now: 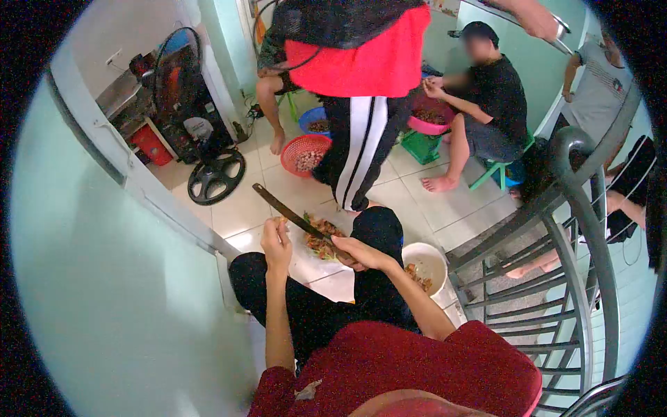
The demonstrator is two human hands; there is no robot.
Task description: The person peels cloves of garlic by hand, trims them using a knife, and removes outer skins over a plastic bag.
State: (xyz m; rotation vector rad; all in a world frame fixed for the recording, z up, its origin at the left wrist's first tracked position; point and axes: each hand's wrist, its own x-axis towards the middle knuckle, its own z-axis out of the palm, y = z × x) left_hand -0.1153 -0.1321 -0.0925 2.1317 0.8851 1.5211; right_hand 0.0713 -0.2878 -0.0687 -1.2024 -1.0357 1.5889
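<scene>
My right hand point(358, 253) is closed around the handle end of a long dark knife point(288, 213), whose blade slants up and to the left. My left hand point(276, 240) is raised beside the blade, its fingers pinched together around something small that I cannot make out. Below the knife, a pile of chopped brownish and green food point(321, 236) lies on a white sheet point(309, 267) on the floor, between my knees. A white bucket point(425, 267) with some brownish pieces inside stands to the right of my right knee.
A person in red and striped trousers point(361, 146) stands just ahead. Behind are a red basket point(297, 147), a blue basin point(310, 115) and a seated person point(495, 90) at a pink basin point(427, 126). A fan point(217, 175) stands left, a metal railing point(587, 181) right.
</scene>
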